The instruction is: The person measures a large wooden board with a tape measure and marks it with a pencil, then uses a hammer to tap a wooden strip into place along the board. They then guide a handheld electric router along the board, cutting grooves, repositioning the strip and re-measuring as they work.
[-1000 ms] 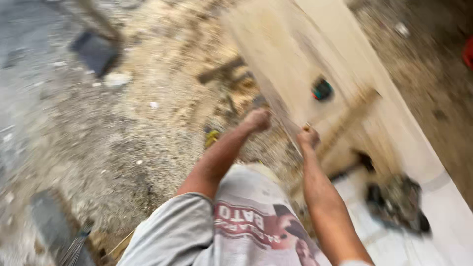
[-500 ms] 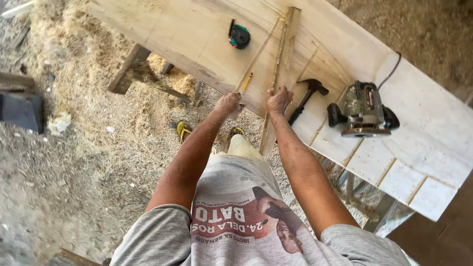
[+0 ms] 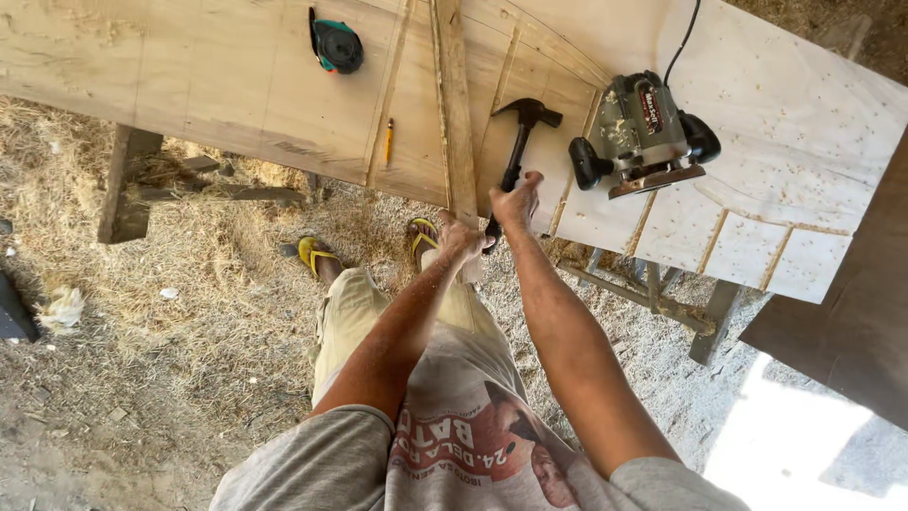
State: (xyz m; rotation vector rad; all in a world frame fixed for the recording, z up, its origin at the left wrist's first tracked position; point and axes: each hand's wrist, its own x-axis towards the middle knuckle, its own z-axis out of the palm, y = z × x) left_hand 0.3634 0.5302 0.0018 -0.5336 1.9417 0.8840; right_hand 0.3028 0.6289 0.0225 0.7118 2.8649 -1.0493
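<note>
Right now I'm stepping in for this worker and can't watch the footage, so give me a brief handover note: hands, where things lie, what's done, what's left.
Left hand: gripping the near end of the long narrow wooden strip that lies across the pale plywood sheet.
Right hand: closing on the black-handled hammer, beside the strip.
On the sheet: yellow pencil left of the strip, green-and-black tape measure further left, grey electric router to the right.
Done: lines and grooves are already marked on the sheet.
Left: hammer not yet lifted; whether the strip is fastened cannot be told.
</note>
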